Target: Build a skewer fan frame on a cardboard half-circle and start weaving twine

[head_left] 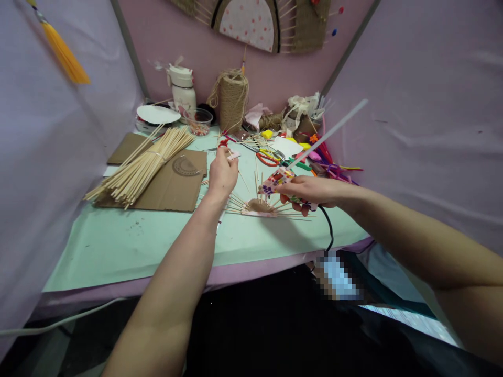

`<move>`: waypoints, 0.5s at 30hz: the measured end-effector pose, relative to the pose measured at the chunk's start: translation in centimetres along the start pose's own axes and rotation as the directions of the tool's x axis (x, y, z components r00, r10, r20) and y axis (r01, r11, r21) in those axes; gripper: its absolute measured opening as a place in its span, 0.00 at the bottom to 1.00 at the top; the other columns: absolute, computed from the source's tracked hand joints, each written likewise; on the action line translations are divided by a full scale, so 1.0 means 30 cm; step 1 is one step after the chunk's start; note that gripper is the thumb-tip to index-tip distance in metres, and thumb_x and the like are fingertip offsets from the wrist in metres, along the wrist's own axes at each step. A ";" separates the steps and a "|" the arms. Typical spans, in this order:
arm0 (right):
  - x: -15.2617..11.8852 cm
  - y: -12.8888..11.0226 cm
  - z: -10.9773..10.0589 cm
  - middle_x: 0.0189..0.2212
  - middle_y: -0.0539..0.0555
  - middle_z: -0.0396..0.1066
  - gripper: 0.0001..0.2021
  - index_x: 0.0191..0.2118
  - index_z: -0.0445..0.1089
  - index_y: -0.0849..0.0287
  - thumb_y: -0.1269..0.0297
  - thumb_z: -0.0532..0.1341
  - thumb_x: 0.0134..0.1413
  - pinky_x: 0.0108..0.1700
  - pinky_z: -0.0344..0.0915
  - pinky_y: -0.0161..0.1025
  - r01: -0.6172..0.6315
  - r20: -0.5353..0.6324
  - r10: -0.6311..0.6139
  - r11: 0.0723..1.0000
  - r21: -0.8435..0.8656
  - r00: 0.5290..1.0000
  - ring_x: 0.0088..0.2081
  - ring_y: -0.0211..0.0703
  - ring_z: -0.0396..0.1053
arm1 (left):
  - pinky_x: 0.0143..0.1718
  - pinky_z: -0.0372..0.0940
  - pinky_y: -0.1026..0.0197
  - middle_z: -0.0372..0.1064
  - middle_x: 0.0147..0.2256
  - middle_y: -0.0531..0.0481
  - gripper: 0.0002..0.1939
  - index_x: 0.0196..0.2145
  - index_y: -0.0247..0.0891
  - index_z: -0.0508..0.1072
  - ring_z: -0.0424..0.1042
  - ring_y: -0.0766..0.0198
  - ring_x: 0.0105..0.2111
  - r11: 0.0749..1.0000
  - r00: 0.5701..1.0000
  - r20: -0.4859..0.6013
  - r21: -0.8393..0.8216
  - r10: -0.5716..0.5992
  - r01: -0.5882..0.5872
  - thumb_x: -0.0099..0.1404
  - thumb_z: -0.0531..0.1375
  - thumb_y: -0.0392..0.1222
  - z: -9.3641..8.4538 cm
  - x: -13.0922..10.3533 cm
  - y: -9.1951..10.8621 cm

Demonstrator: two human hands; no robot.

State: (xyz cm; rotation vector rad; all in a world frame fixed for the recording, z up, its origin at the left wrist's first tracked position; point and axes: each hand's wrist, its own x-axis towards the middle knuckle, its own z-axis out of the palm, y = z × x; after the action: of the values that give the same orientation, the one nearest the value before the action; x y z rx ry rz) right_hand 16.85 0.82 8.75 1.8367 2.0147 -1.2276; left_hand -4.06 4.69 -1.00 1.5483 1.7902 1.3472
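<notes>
My right hand (304, 193) is wrapped round a floral-patterned hot glue gun (278, 179), with a long translucent glue stick (334, 131) jutting from its back. The gun's nose is above a half-round cardboard piece (259, 206), from which thin wooden sticks fan out like rays across the table. To the left, my left hand (223, 175) is closed in a pinch on what looks like a thin wooden stick (231, 154). A small red item (223, 142) shows just beyond its fingertips; whether the fingers touch it I cannot tell.
A tied bundle of wooden sticks (151, 159) and a protractor (187, 165) lie on cardboard (176, 193). Behind stand a white bottle (183, 94) and a twine spool (233, 99). Orange-handled scissors (268, 159) and pipe cleaners (334, 170) are at right. A black cord (330, 230) crosses the table edge.
</notes>
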 end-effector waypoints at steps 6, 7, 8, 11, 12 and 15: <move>-0.081 0.154 -0.026 0.19 0.49 0.65 0.27 0.40 0.71 0.61 0.38 0.54 0.57 0.20 0.54 0.32 0.152 -0.264 -0.110 0.978 0.143 0.958 0.18 0.34 0.60 | 0.47 0.64 0.54 0.72 0.29 0.49 0.18 0.52 0.36 0.64 0.74 0.57 0.38 1.000 0.996 0.082 0.021 0.017 -0.018 0.64 0.56 0.35 0.024 -0.005 0.012; -0.082 0.208 -0.029 0.18 0.49 0.64 0.27 0.39 0.71 0.61 0.38 0.54 0.57 0.21 0.55 0.32 0.164 -0.317 -0.114 0.977 0.135 0.942 0.18 0.34 0.59 | 0.47 0.64 0.55 0.72 0.29 0.49 0.19 0.53 0.35 0.64 0.74 0.57 0.38 0.999 0.995 0.103 0.036 0.020 -0.024 0.64 0.56 0.35 0.029 -0.003 0.014; -0.079 0.267 -0.031 0.17 0.49 0.63 0.27 0.38 0.71 0.62 0.39 0.53 0.58 0.22 0.55 0.33 0.156 -0.372 -0.104 0.981 0.112 0.922 0.18 0.35 0.59 | 0.47 0.64 0.55 0.73 0.30 0.49 0.19 0.53 0.34 0.64 0.74 0.58 0.38 0.998 0.992 0.127 0.055 0.017 -0.025 0.64 0.56 0.35 0.034 -0.001 0.016; -0.053 0.462 -0.037 0.19 0.51 0.64 0.21 0.32 0.70 0.61 0.45 0.55 0.58 0.25 0.57 0.35 0.048 -0.546 -0.092 0.994 -0.096 0.833 0.22 0.39 0.61 | 0.48 0.63 0.54 0.74 0.32 0.46 0.20 0.54 0.32 0.64 0.74 0.57 0.39 0.989 0.980 0.199 0.149 -0.027 -0.003 0.64 0.56 0.37 0.048 0.010 0.022; -0.042 0.526 -0.036 0.23 0.54 0.68 0.19 0.32 0.70 0.60 0.48 0.56 0.57 0.28 0.58 0.36 0.025 -0.586 -0.125 0.984 -0.175 0.801 0.24 0.41 0.63 | 0.48 0.63 0.54 0.74 0.34 0.44 0.21 0.54 0.31 0.64 0.73 0.56 0.40 0.983 0.976 0.214 0.184 -0.043 0.003 0.64 0.56 0.38 0.053 0.014 0.023; -0.012 0.690 -0.025 0.31 0.61 0.70 0.16 0.34 0.70 0.62 0.53 0.56 0.57 0.33 0.60 0.39 -0.037 -0.639 -0.207 0.937 -0.347 0.741 0.31 0.46 0.67 | 0.50 0.62 0.53 0.74 0.43 0.38 0.21 0.54 0.30 0.64 0.73 0.55 0.45 0.961 0.968 0.240 0.275 -0.069 0.001 0.64 0.57 0.38 0.069 0.025 0.028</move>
State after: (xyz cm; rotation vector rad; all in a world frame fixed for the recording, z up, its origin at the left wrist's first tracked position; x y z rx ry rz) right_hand 35.56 -0.74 -0.01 2.2053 2.4642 -0.1511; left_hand -2.18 6.12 -1.00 1.7288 1.8912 0.8704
